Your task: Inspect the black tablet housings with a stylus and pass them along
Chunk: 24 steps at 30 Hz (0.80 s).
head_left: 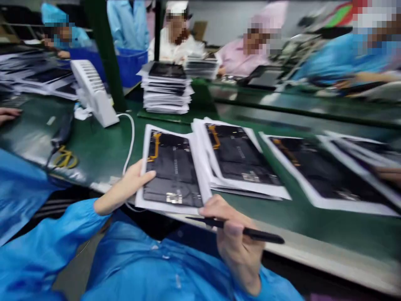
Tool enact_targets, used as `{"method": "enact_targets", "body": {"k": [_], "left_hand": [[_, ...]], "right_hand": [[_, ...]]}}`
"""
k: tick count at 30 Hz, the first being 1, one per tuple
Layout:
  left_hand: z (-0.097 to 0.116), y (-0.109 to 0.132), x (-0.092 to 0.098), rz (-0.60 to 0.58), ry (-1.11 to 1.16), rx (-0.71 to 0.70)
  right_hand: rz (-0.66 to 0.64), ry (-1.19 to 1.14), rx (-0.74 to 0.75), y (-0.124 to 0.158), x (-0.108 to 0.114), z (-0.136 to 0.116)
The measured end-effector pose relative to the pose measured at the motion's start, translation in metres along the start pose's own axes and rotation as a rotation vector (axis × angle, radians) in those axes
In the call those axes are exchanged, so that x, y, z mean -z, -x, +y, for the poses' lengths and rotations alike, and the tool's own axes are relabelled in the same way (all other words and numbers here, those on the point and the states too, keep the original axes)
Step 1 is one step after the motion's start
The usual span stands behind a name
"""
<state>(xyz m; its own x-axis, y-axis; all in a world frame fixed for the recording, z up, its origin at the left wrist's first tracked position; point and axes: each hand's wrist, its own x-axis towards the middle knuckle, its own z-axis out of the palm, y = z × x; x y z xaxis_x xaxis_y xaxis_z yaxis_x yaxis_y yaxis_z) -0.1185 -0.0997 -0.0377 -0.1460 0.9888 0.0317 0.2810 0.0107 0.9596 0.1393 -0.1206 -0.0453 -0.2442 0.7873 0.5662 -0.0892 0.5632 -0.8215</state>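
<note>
My left hand (125, 186) grips the left edge of a black electronic panel on a white sheet (172, 169), which has an orange flex cable at its upper left. My right hand (234, 234) holds a black pen (247, 230) low across the fingers, and its fingertips rest at the bottom edge of that sheet. To the right, a similar panel (239, 156) lies on a small pile of white sheets, overlapping the held sheet's edge. A further panel on white backing (326, 173) lies beyond it, blurred.
A tall stack of panels (166, 88) stands on the green workbench (94, 144), beside a white desk fan (92, 93) with its cable. A blue bin (131, 67) sits behind. Co-workers in smocks sit around, and other people's hands show at the left (8, 113) and right (388, 175) edges.
</note>
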Motion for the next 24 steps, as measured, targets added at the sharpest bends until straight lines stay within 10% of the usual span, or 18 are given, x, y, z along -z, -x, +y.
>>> {"method": "enact_targets", "body": {"k": [4, 9, 24], "left_hand": [[-0.008, -0.002, 0.011, -0.179, -0.368, -0.171], [-0.003, 0.031, 0.03, -0.069, -0.901, -0.437], [0.015, 0.018, 0.035, -0.542, -0.827, -0.435]], "right_hand": [[-0.114, 0.093, -0.038, 0.001, -0.015, 0.005], [-0.161, 0.28, -0.063, -0.001, -0.021, 0.009], [-0.131, 0.375, -0.132, -0.005, -0.008, 0.011]]}}
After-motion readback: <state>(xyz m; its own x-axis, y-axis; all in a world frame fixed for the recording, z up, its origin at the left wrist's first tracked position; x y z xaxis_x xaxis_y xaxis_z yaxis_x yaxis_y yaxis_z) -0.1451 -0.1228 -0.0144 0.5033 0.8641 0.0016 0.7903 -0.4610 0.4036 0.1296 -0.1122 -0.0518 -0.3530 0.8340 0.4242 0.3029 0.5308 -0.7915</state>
